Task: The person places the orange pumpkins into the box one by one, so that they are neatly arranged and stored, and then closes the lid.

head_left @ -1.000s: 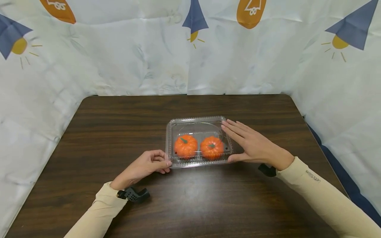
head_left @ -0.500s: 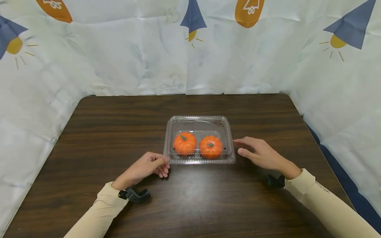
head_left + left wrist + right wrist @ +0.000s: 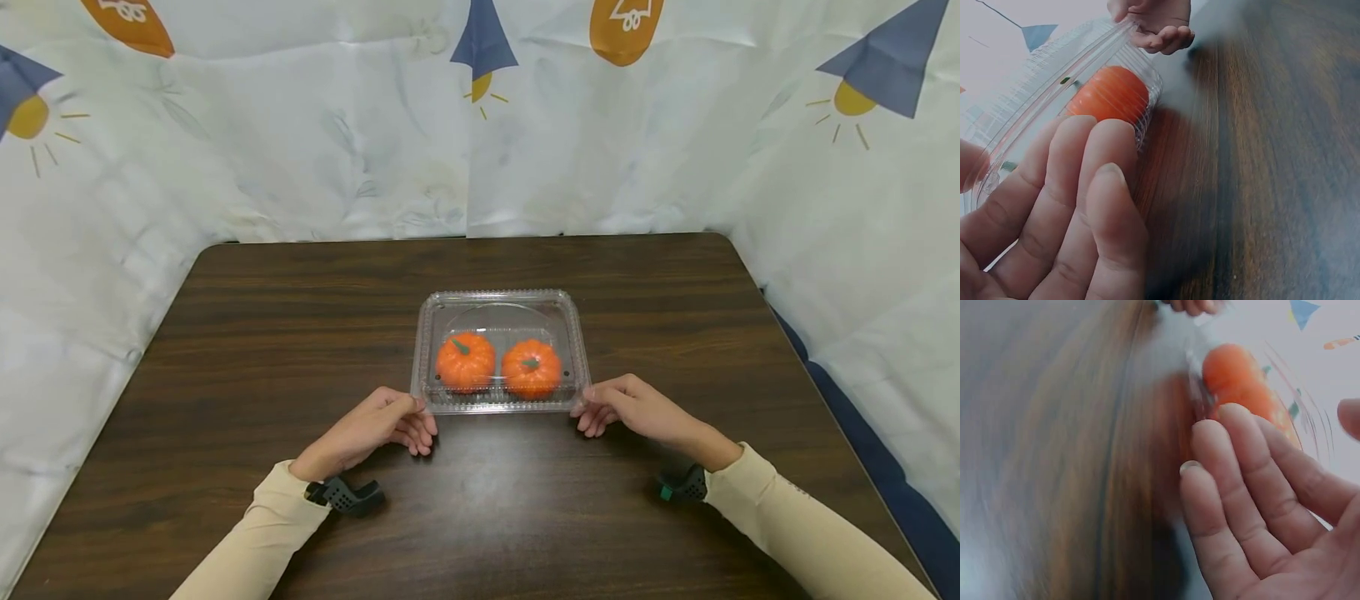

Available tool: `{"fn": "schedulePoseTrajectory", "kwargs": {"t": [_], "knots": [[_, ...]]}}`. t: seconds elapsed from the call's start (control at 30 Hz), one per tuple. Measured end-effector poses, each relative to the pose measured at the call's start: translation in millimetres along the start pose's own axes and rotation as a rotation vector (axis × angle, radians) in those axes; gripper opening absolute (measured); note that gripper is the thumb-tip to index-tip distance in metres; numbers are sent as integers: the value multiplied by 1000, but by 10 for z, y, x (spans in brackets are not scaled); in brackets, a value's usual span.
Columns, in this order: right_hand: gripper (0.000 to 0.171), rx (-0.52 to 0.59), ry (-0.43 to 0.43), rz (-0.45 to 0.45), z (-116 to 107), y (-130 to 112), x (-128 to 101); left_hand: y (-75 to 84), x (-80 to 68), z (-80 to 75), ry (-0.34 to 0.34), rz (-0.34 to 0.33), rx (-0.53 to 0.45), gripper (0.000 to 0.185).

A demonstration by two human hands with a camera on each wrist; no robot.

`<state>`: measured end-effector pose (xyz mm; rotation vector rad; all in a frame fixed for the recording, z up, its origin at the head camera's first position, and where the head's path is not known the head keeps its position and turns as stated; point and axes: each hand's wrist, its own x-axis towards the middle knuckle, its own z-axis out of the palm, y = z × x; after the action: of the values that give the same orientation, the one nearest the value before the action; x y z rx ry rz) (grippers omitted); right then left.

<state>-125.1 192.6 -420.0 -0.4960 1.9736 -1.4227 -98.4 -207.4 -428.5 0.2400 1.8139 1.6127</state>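
On the dark wooden worktop point(image 3: 225, 350) sits a closed clear plastic clamshell box point(image 3: 501, 311) holding two orange pumpkins point(image 3: 466, 361); left hand point(image 3: 371, 429) and right hand point(image 3: 637, 408) pinch its near corners

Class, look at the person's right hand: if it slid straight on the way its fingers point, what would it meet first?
The right hand already meets the clear plastic clamshell container at its near right corner; beyond that wall lies the right pumpkin, probably.
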Motion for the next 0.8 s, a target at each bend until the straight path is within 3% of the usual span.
{"fn": "schedulePoseTrajectory", "kwargs": {"t": [0.17, 0.3, 0.53, 0.8], "knots": [[46, 234, -23, 22, 50, 24, 18, -25, 15, -1, -11, 11, -11, 48], [41, 342, -17, 54, 89, 33, 32, -35, 22, -5, -15, 12, -7, 47], [40, 441, -17, 93, 137, 40, 63, -25, 28, -10, -20, 16, -1, 46], [40, 478, -14, 57, 147, 71, 80, -11, 40, -17, -23, 22, -15, 42]]}}
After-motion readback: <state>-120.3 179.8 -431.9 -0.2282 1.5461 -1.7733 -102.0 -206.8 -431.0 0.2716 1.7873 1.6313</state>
